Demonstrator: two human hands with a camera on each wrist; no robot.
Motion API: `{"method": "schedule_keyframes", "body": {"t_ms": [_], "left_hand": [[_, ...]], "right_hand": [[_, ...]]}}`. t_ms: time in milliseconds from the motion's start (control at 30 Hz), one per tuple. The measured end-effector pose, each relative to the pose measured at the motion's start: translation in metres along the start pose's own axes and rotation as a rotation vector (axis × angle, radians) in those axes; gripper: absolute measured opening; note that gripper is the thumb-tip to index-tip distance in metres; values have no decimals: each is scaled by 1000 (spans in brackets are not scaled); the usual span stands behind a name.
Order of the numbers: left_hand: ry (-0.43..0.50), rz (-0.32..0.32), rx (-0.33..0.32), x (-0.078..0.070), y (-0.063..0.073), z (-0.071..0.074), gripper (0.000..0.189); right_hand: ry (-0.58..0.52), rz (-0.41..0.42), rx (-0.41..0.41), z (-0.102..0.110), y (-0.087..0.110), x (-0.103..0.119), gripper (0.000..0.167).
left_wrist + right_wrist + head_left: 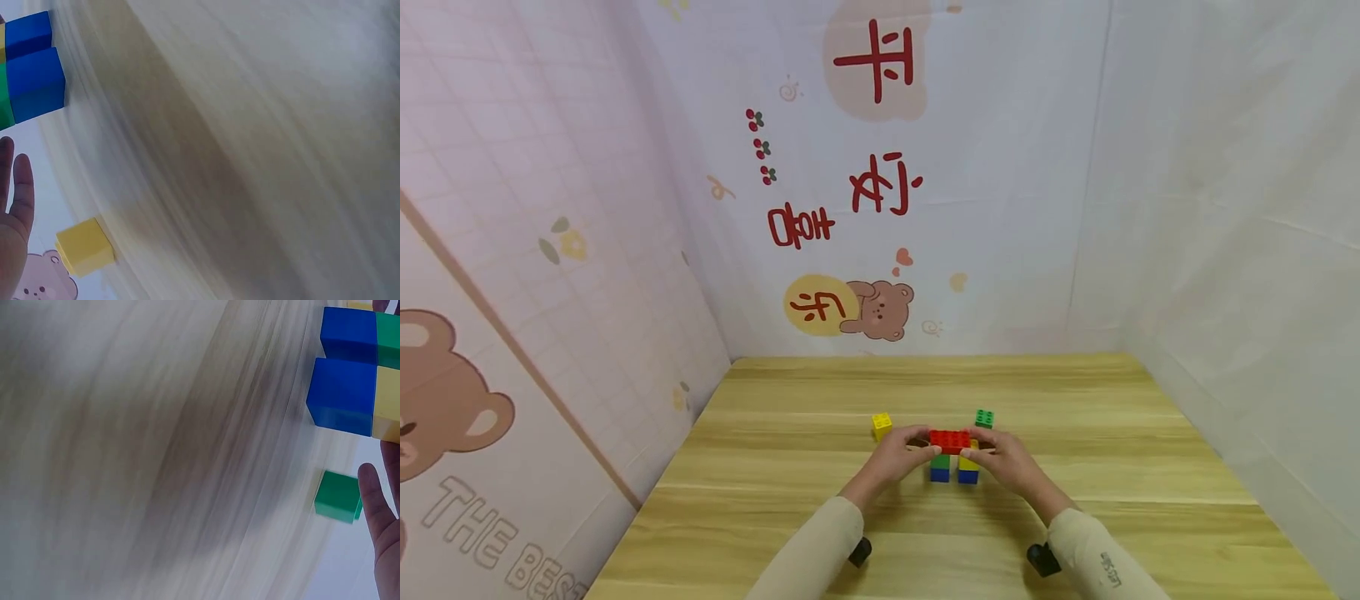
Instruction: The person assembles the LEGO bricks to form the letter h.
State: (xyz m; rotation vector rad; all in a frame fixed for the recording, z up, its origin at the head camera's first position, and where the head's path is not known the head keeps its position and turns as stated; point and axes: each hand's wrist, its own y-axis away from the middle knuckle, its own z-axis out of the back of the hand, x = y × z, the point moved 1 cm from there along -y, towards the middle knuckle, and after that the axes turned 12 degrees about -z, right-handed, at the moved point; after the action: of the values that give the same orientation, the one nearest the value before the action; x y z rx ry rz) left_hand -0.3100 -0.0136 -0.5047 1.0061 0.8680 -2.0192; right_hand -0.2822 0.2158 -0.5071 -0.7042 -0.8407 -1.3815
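And there it was, the red brick [951, 441], square between my two grips: left grip [898, 455] pinching its left end, right grip [1009, 462] pinching its right! Neither was the nearer; the long axis ran side to side, straight from one to the other. Underneath, a green block [942, 462] over a blue block [940, 476] on the left, a yellow block [967, 465] over a second blue block [967, 477] on the right, a narrow gap parting the stacks and the red brick spanning it. Seated on both tops? I could not tell! Farther out on the desk [1150, 475], a loose yellow brick [882, 428] sat beyond my left grip, a loose green brick [984, 419] beyond my right. Now the lettering: 平, 安, 喜 and 乐 lay sideways in red on the back wall [1007, 150]; "THE BES" ran out of view on the left wall [580, 350]; print on my right sleeve [1090, 542] was too small to read surely
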Motion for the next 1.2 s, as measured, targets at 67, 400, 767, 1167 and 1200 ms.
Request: {"method": "schedule_keyframes", "body": {"t_ms": [67,400,767,1167,1200], "left_hand": [[16,9,-16,2,2,3,32],[72,15,-67,8,14,17,27],[51,16,-75,15,25,25,32],[56,-7,-78,18,29,27,31],[56,-5,-77,18,29,27,31]], "right_hand": [[0,7,3,-5,-2,2,43],[-17,3,13,-22,-5,13,45],[-17,0,4,-38,-8,21,42],[-23,-7,-18,-43,-9,22,41],[-30,-10,-22,-43,-9,22,41]]}}
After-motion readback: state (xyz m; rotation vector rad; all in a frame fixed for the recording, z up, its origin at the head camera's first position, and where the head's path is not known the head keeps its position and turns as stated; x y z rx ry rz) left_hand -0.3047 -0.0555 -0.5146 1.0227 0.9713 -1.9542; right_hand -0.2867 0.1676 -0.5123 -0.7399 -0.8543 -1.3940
